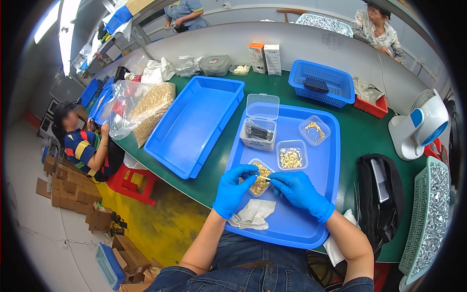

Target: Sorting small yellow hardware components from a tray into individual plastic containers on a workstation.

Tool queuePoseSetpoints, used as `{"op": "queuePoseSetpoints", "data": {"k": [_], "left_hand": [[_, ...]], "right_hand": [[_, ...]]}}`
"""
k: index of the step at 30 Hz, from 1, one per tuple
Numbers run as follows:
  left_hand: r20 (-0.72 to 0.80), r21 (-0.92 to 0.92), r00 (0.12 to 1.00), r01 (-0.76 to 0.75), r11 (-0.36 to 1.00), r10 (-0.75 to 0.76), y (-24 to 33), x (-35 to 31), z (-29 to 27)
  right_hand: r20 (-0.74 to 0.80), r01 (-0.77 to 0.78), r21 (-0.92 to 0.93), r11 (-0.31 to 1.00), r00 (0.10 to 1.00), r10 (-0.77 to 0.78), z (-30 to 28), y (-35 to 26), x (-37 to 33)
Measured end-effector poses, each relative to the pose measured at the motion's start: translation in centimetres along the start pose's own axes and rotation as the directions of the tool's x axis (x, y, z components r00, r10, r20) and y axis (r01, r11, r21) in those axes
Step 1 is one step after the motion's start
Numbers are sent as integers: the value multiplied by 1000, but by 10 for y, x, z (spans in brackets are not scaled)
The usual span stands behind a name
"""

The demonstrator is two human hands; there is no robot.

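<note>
Both my hands wear blue gloves and meet above the nearest plastic tub, which holds small gold-coloured parts. Between the fingertips is a small slim gold-coloured piece, too small to name exactly. My left hand pinches it from the left; my right hand pinches its other side. Behind them stands a second tub of gold-coloured parts. A third tub, to its right, has fewer. An open-lidded clear box contains dark slender items. A white cloth lies by my left wrist.
Everything near my hands sits in a blue tray. Left of it are a larger blue tray and a bag of gold-coloured parts. A blue basket, white fan, black bag and co-worker surround this area.
</note>
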State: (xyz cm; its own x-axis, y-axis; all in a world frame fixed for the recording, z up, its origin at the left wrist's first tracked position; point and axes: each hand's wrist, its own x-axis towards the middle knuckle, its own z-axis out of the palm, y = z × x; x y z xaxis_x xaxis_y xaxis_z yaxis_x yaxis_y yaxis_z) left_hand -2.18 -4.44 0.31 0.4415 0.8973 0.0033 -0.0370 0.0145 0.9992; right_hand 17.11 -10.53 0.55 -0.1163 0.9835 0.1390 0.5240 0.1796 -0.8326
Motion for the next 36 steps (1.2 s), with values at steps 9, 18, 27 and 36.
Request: {"op": "queuePoseSetpoints", "data": {"k": [9, 18, 27, 36], "left_hand": [[-6, 181, 996, -86, 980, 89, -3, 1, 1], [41, -25, 999, -12, 1000, 13, 1, 0, 0], [-14, -57, 999, -39, 998, 39, 5, 2, 4], [-2, 43, 996, -90, 995, 90, -2, 2, 3]], "right_hand": [[-3, 131, -451, 883, 989, -148, -2, -3, -2], [-67, 172, -232, 957, 979, -192, 6, 4, -2], [-120, 172, -249, 953, 971, -206, 6, 4, -2], [-86, 171, -341, 924, 974, -212, 5, 2, -2]]}}
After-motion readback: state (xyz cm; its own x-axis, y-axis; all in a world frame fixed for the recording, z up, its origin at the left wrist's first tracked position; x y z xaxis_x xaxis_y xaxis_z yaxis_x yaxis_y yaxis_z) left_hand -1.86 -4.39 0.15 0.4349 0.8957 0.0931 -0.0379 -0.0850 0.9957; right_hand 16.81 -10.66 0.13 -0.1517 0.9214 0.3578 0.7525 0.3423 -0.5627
